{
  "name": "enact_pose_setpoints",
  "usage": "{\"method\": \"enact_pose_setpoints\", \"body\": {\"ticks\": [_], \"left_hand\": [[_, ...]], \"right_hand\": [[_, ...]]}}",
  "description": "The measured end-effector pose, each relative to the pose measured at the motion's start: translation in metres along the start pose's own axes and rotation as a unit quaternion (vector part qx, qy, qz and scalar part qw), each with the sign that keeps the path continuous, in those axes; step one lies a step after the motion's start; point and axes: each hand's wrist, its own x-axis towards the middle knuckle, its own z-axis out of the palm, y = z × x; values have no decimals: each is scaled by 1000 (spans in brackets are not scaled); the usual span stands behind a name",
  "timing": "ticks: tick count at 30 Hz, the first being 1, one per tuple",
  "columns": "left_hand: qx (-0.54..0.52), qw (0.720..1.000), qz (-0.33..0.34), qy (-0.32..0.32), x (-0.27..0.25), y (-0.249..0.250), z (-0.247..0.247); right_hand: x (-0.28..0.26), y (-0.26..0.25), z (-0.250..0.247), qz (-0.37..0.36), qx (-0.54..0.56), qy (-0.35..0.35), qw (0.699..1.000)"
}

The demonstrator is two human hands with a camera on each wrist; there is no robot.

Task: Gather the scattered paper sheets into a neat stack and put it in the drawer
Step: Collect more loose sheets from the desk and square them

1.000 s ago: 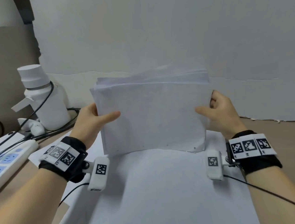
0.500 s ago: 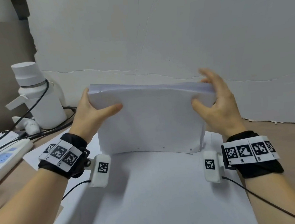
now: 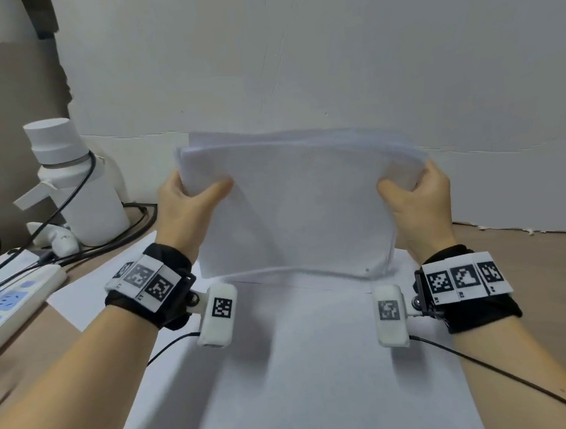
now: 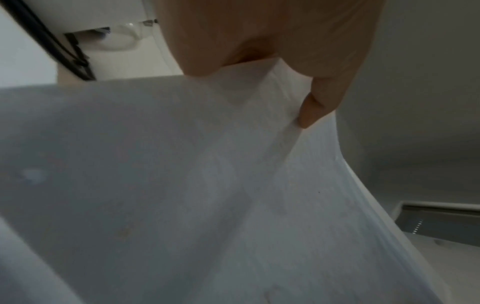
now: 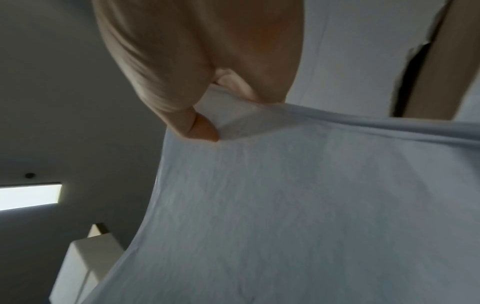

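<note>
Paper stack (image 3: 295,210), held upright between both hands above a large white sheet (image 3: 315,365) that covers the wooden desk (image 3: 537,281). We see the left hand (image 3: 186,216) grasping the stack's left edge, thumb laid across the near face and fingers hidden behind it; the left wrist view shows the same hand (image 4: 272,41) with a fingertip pressed against the paper's edge (image 4: 233,185). We see the right hand (image 3: 417,202) grasping the right edge, thumb curled onto the near face; in the right wrist view the thumb and fingers (image 5: 187,86) pinch the sheets (image 5: 298,205), which bunch slightly at the grip. The stack's lower edge sits just above or on the large sheet; we cannot tell whether it touches. The upper edges of the sheets are uneven, with some standing higher than others. Both wrists carry black bands with printed markers and small white camera units. To the left stand a white bottle (image 3: 73,184) with a black cable (image 3: 68,205) looped round it and a white power strip (image 3: 12,303). A white wall panel (image 3: 329,56) rises behind the stack. No drawer shows in the head view.
</note>
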Motion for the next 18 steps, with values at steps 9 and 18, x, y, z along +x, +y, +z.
{"method": "enact_pose_setpoints", "body": {"ticks": [9,18], "left_hand": [[28,996,-83,34,1,-35,-12],[-8,994,-105,-4,2,-44,-18]], "right_hand": [[-6,36,1,152,-20,-60,986],[-9,44,5,155,-22,-90,984]]}}
